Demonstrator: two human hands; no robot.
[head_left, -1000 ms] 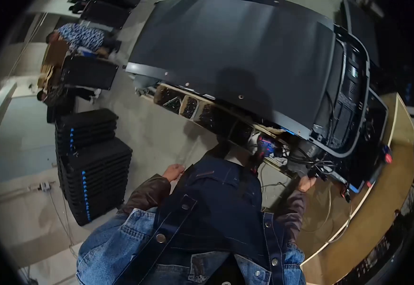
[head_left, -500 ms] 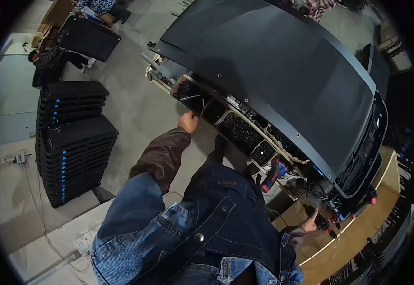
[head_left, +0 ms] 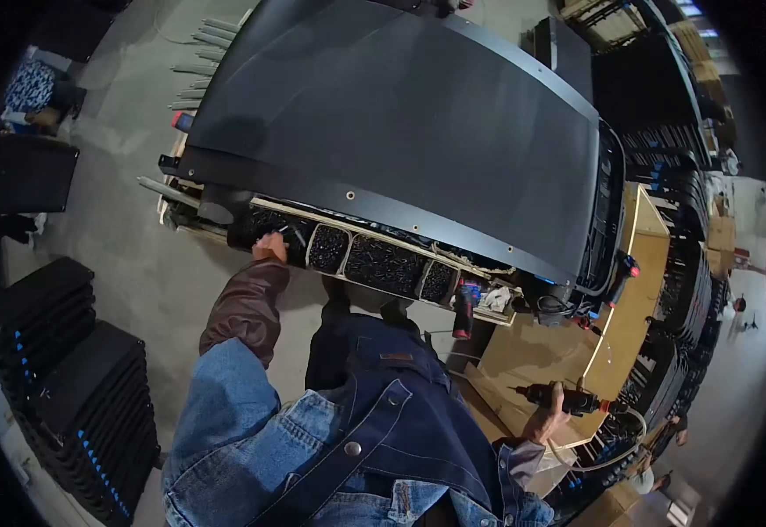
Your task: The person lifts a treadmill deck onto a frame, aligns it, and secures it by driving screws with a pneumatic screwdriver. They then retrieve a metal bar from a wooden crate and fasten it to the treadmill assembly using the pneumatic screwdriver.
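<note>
My left hand point(head_left: 270, 248) reaches into the leftmost bin point(head_left: 244, 230) of dark small parts. Its fingertips are hidden among the contents, so I cannot see what they grip. In my right hand point(head_left: 548, 423) is a black electric screwdriver point(head_left: 569, 400), held sideways with its bit pointing left. A pale cord point(head_left: 636, 448) curves down from its rear end. Beside the left hand's bin are several more compartments of black screws point(head_left: 384, 263). Above them lies a large dark panel point(head_left: 400, 132) with holes along its near edge.
A red-and-black cordless drill point(head_left: 465, 309) stands at the right of the bins. Another red-tipped tool point(head_left: 626, 272) rests near a wooden board point(head_left: 607, 351). Stacked black frames point(head_left: 93, 413) stand at lower left. A person point(head_left: 36, 88) is at far left.
My view has swung to the right. My left hand has moved from beside the bins into the leftmost one. The right hand has lifted the screwdriver, now level and nearer my body.
</note>
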